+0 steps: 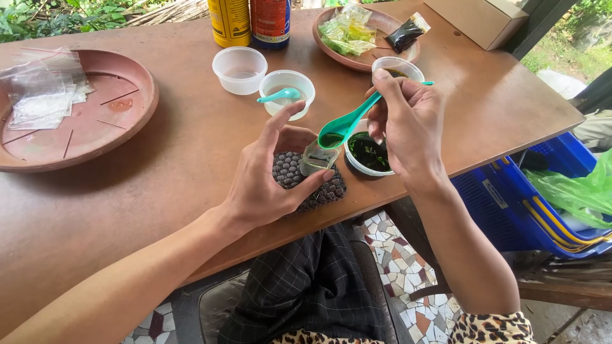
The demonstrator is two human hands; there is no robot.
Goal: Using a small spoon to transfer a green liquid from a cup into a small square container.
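My right hand (408, 124) grips a teal plastic spoon (347, 124) whose bowl carries dark green liquid. The spoon's bowl hovers over a small clear plastic bag (313, 159), which my left hand (268, 175) holds upright and open on a grey woven coaster (287, 172). Just right of the bag stands a small white cup (368, 154) of dark green sauce, partly hidden by my right hand.
On the brown table (178, 153) stand two clear cups (240, 69), one (287, 89) holding a second teal spoon. There is a clay plate of empty bags (76, 108) at left, another plate of filled packets (363, 32) at the back, two bottles (248, 22), a cardboard box (481, 19). A blue basket (529, 197) sits at right.
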